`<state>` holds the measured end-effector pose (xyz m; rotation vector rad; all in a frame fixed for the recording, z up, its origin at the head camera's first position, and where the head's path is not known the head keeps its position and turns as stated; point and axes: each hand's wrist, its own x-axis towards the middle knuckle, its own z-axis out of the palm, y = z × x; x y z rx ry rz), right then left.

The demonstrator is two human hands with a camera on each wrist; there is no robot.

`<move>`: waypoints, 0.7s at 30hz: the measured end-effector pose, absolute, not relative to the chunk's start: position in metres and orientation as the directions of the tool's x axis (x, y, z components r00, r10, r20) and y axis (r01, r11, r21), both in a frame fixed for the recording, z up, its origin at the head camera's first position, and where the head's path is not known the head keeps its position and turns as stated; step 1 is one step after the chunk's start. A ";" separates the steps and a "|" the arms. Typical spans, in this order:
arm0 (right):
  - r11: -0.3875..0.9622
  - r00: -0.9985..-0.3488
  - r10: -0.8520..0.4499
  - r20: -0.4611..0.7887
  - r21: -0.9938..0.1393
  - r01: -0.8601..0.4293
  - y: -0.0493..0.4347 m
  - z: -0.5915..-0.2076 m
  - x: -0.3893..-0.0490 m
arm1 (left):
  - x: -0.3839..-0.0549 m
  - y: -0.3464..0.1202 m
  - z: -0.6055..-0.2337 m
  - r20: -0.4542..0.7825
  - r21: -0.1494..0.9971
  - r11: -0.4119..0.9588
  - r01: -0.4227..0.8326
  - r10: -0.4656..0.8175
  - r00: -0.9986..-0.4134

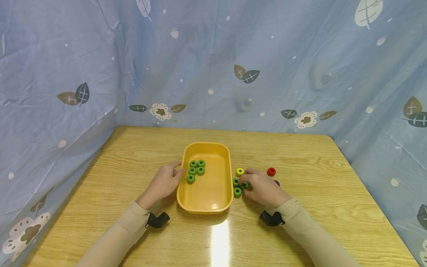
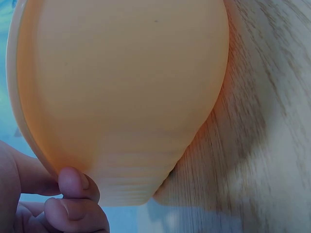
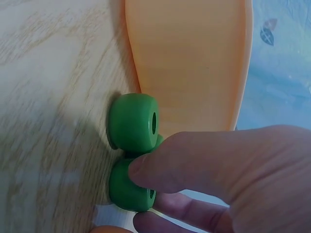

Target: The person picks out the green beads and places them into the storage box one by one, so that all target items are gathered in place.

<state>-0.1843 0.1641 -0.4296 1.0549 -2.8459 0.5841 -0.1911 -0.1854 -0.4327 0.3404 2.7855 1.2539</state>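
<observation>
The right hand (image 1: 263, 187) pinches a green bead (image 3: 124, 187) between its thumb (image 3: 167, 162) and fingers; this bead sits on the bench (image 1: 310, 163), just right of the yellow tray (image 1: 205, 211). The tray lies to the left of these fingers — its long axis points away from the person. The left hand (image 1: 164, 181) grips the far-side rim. Farther back are a yellow bead (image 1: 240, 174) and a red bead (image 1: 271, 172). Only the head view shows the five green beads (image 1: 190, 181) inside the tray; the right wrist view shows the thumb contact more clearly.
</observation>
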 end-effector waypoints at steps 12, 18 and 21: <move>0.696 -0.763 -0.613 0.207 -0.314 -0.645 0.164 -0.435 -0.186 | -0.190 -0.186 -0.432 0.026 0.746 0.643 0.174 0.233 -0.972; 0.707 -0.775 -0.601 0.193 -0.323 -0.629 0.164 -0.435 -0.186 | -0.190 -0.186 -0.433 0.022 0.749 0.640 0.172 0.235 -0.972; 0.711 -0.781 -0.598 0.183 -0.329 -0.621 0.164 -0.434 -0.185 | -0.191 -0.186 -0.433 0.026 0.747 0.642 0.173 0.232 -0.972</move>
